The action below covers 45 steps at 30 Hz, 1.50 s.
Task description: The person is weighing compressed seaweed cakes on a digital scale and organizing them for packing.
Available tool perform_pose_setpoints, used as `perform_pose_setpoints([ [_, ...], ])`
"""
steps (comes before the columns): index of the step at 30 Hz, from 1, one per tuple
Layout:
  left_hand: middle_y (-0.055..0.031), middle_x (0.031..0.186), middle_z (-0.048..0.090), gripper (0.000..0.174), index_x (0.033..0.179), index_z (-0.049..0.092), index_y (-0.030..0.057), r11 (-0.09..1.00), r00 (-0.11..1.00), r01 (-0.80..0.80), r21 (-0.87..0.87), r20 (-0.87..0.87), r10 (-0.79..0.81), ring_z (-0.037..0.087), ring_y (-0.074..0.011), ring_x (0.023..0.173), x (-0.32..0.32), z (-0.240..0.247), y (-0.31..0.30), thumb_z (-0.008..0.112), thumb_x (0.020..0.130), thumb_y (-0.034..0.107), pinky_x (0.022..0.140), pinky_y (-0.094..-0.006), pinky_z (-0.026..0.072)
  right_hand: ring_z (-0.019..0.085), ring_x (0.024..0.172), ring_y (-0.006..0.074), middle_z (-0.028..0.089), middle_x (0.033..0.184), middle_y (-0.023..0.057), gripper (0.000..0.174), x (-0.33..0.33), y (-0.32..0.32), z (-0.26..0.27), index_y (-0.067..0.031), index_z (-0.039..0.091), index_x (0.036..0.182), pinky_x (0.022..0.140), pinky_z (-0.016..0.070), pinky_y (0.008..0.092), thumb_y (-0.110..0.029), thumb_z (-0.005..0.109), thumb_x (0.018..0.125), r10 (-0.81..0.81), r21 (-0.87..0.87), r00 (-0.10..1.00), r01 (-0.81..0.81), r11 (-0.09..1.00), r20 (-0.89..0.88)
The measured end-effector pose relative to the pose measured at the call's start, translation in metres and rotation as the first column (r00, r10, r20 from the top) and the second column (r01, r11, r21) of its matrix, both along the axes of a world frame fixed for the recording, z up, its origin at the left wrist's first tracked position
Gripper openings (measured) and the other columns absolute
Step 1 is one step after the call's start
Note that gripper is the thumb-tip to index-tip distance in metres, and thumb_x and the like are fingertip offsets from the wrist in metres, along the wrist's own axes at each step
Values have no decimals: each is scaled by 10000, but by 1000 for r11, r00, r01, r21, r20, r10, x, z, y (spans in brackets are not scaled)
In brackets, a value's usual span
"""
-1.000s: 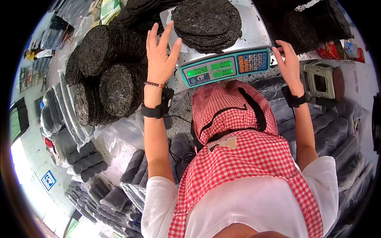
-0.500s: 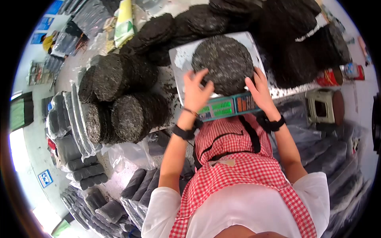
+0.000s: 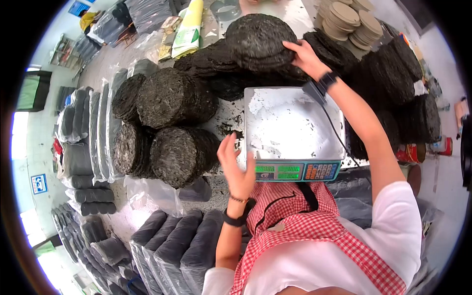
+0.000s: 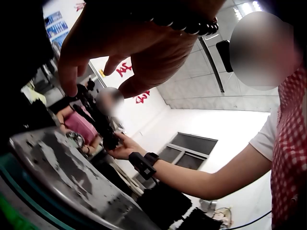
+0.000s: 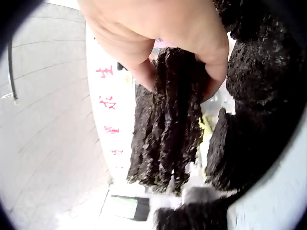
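Observation:
My right hand (image 3: 309, 60) grips the right edge of a stack of dark round sheets (image 3: 260, 42) beyond the scale. In the right wrist view the thumb and fingers of that hand (image 5: 168, 28) pinch the layered stack (image 5: 168, 120) from both faces. The scale's metal pan (image 3: 295, 123) carries only small dark flakes, and its green display (image 3: 287, 169) is lit. My left hand (image 3: 238, 169) is raised at the pan's near left corner, fingers spread, holding nothing. In the left wrist view this hand (image 4: 139, 48) hangs above the pan (image 4: 72, 177).
Dark round stacks (image 3: 172, 98) stand left of the scale, with others (image 3: 393, 73) to its right. Light brown discs (image 3: 341, 22) lie at the back right, near a yellow-green packet (image 3: 189, 29). Wrapped dark bundles (image 3: 177, 241) fill the lower left. Another person (image 4: 84, 127) is across the table.
The dark stack has left the scale pan and moved away from the body in my right hand. My left hand has let go of it and drawn back to the pan's left side.

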<state>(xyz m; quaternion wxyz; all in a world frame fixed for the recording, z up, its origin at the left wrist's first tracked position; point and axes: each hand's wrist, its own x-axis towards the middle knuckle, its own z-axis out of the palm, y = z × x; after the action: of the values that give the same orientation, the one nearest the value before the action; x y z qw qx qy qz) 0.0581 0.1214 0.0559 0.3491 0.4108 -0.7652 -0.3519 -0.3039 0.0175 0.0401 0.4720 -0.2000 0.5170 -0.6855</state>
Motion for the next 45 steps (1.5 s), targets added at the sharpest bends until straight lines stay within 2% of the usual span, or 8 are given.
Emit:
perform_pose_setpoints([
  [7, -132, 1272, 522, 476, 1363, 442, 6, 929, 925, -370, -10, 90, 369, 541, -239, 1167, 128, -21, 14, 543, 898, -17, 883, -331, 486, 662, 838, 307, 638, 1030, 207, 473, -70, -96, -96, 160, 496, 1177, 700, 563, 431, -86, 688, 821, 159, 451, 946, -16, 892, -283],
  [11, -158, 1192, 606, 452, 1300, 527, 22, 892, 869, -445, -82, 201, 452, 600, -245, 1043, 173, -22, -2, 620, 859, 7, 807, -325, 506, 527, 1116, 252, 554, 1278, 74, 694, -81, -87, -99, -135, 542, 1283, 950, 386, 458, -519, 734, 738, 449, 706, 815, -71, 704, -366],
  [16, -221, 1475, 319, 916, 1449, 391, 265, 903, 661, 9, -429, 680, 317, 282, -429, 1357, 183, -11, -61, 782, 654, 499, 1088, -531, 272, 518, 1180, 341, 501, 1318, 242, 830, -139, -95, -103, -3, 483, 1326, 969, 422, 404, -549, 728, 751, 279, 350, 227, 395, 849, -933],
  [26, -189, 1353, 489, 650, 1434, 397, 189, 862, 577, 353, -363, 810, 105, 513, -374, 1188, 220, -25, -107, 616, 868, 421, 931, -426, 480, 600, 971, 163, 568, 1169, 111, 403, 132, 41, 0, -26, 543, 1215, 844, 489, 304, -200, 680, 878, 145, 32, 560, -207, 978, -816],
  [33, -190, 1283, 551, 514, 1350, 479, 64, 895, 935, -183, -406, 211, 287, 540, -380, 1143, 246, 6, -83, 568, 844, 58, 954, -407, 450, 525, 1158, 328, 527, 1257, 155, 541, 333, 36, 0, -44, 533, 1213, 951, 452, 413, -360, 710, 811, -29, -9, -19, -669, 743, -999],
  [36, -215, 1171, 604, 392, 1312, 494, 0, 781, 771, -621, 65, -131, 623, 604, -292, 1030, 261, -8, -45, 513, 928, 72, 912, -356, 457, 469, 1233, 357, 505, 1309, 166, 665, 372, 22, -40, -64, 519, 1244, 992, 425, 425, -445, 728, 740, -154, 74, -263, -689, 721, -952],
  [38, -190, 1190, 592, 368, 1316, 462, -34, 680, 676, -723, -122, -333, 658, 589, -246, 1008, 269, -11, -25, 458, 1000, 155, 873, -323, 466, 448, 1260, 360, 494, 1334, 167, 722, 378, 12, -51, -78, 512, 1261, 1004, 417, 422, -474, 737, 700, -166, 155, -404, -652, 743, -900],
  [45, -97, 1294, 513, 449, 1367, 372, 38, 839, 258, -335, 428, -815, 519, 565, -220, 1111, 303, -16, 22, 440, 1021, 315, 897, -373, 530, 517, 1185, 336, 545, 1263, 149, 686, 369, -7, -35, -79, 519, 1267, 911, 503, 390, -476, 718, 744, -115, 295, -452, -734, 612, -885],
])
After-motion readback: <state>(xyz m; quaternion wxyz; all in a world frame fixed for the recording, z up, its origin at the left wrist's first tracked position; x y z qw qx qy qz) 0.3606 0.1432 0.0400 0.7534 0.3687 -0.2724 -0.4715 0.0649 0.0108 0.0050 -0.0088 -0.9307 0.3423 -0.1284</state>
